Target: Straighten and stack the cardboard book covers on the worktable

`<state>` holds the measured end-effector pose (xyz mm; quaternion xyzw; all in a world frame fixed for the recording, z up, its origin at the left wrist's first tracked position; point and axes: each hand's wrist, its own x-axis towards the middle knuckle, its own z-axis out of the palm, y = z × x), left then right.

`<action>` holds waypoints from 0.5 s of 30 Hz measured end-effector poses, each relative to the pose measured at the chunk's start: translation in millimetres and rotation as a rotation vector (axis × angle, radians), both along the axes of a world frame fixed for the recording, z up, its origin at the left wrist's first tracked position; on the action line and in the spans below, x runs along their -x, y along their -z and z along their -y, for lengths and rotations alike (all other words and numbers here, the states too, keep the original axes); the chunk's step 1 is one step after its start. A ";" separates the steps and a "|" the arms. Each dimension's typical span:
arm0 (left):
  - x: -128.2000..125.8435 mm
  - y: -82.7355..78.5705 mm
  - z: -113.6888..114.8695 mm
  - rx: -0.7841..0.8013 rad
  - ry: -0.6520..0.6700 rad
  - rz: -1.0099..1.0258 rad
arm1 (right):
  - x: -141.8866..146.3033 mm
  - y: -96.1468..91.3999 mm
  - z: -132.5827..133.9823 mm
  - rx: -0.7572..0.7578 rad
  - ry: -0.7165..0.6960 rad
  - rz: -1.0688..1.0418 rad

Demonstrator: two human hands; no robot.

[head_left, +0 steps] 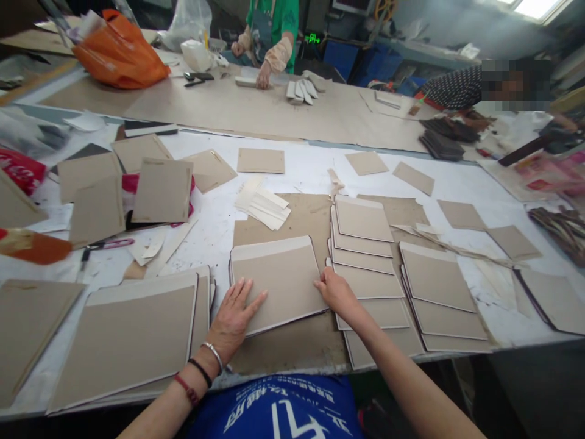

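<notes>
A grey-brown cardboard panel with a pale strip along its top edge point(278, 277) lies on a brown sheet in front of me. My left hand point(235, 311) rests flat on the panel's lower left corner, fingers spread. At the panel's right edge, my right hand point(336, 291) has its fingers curled in a pinch on that edge. Overlapping stacks of like panels point(365, 244) lie just right of my right hand, and a bigger stack point(132, 332) lies to my left.
Loose cardboard pieces and white paper strips point(262, 207) are scattered over the white table point(306, 167). An orange bag point(121, 55) sits far left. Across the far table a person in green point(272, 36) handles pieces; another person point(461, 85) leans in at right.
</notes>
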<state>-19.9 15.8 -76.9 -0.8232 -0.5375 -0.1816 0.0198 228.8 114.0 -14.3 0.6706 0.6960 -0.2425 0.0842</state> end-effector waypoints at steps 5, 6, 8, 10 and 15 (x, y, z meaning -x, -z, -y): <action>1.4 0.4 -1.5 -0.033 0.007 -0.050 | 8.6 -12.7 7.2 -0.047 -0.094 0.192; 1.3 0.4 -1.7 -0.038 0.007 -0.051 | 11.3 -15.9 8.3 -0.083 -0.129 0.238; 0.4 0.4 -1.7 -0.039 -0.003 -0.047 | 17.8 -20.8 8.3 -0.185 -0.207 0.286; -0.8 0.4 -1.3 -0.028 -0.021 -0.044 | 25.3 -20.6 4.9 -0.334 -0.309 0.235; -2.2 -2.2 0.0 0.028 -0.048 -0.044 | 41.5 10.4 -8.3 -0.556 -0.610 -0.060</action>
